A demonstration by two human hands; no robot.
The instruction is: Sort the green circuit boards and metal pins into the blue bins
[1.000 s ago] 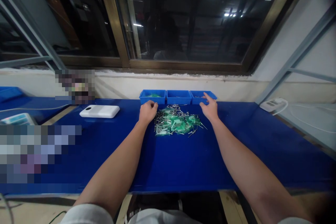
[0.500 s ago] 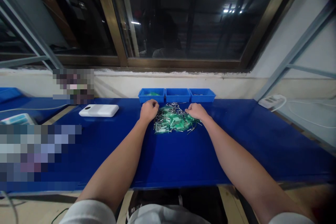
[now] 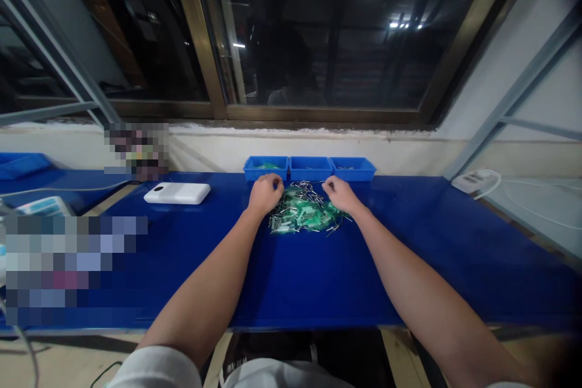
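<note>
The left hand [image 3: 265, 195] is curled, with its thumb and finger close together at the back left side of the pile [image 3: 309, 212]. The right hand [image 3: 342, 195] is partly closed too, its fingertips by the back right side of the pile. The hands are too small in view to tell if either one holds a pin.

The pile has thin shiny metal pins and green bits. It lies on the blue desk [image 3: 309, 285], between the hands. Just behind it, three blue bins stand in a row: the left bin [image 3: 266, 173] has green stuff in it, then come the middle bin [image 3: 311, 173] and the right bin [image 3: 353, 174].

There is open desk from the pile to the front edge, and more to the right. A white box [image 3: 177, 193] lies well to the left.
</note>
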